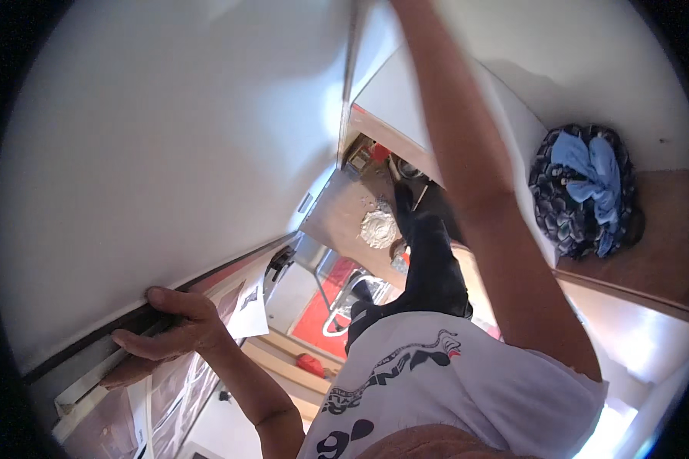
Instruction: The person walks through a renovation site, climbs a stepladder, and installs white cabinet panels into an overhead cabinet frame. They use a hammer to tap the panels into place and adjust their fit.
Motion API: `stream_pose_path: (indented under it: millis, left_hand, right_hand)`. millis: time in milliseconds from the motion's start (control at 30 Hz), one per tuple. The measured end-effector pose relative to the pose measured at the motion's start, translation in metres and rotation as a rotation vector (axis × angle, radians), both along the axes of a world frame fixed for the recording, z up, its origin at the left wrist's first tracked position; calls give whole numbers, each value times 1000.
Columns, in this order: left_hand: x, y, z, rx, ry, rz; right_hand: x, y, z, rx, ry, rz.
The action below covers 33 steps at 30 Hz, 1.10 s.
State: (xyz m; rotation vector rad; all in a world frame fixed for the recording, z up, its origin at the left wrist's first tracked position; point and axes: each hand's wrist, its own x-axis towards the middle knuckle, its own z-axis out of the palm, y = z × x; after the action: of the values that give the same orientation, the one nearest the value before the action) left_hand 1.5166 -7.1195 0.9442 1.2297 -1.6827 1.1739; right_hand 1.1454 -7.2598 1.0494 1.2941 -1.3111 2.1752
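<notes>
My left hand (164, 333) grips the dark lower edge (84, 348) of a large white panel (153, 153) at the left, its fingers hooked over the edge and a pale rail beside it. My right arm (475, 191) reaches up past the top edge of the picture, so that hand is out of sight. Below my left hand are white sheets or plastic film (249, 310) on a surface. My legs (429, 268) in dark trousers show beneath my white T-shirt.
A dark patterned bag (551, 214) with blue cloth sits on a brown shelf (658, 283) at the right. Down on the brown floor (329, 214) are a cream heap (379, 228) and small clutter. A red surface with metal tubing (321, 321) stands lower left of my legs.
</notes>
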Motion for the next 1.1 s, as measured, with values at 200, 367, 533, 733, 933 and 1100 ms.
stream_pose_path:
  millis: [200,367,533,733,933,1100]
  left_hand:
    - [-23,-11,-9,-61,35,-116]
    - [-13,5,-2,-46,63,-4]
    - [-29,14,-4,-4,112,-21]
    - [-26,7,-2,6,91,-55]
    - [-29,6,0,-8,51,-92]
    - [-34,7,-8,-79,-3,-46]
  right_hand:
    - [9,-27,-288,352,-560,-320]
    - [22,26,-239,253,-951,-98]
    - [-10,169,-197,-62,-602,-288]
    - [-159,260,-195,468,72,-380]
    - [-220,376,-293,1136,535,-486]
    - [-216,349,-336,1137,398,-591]
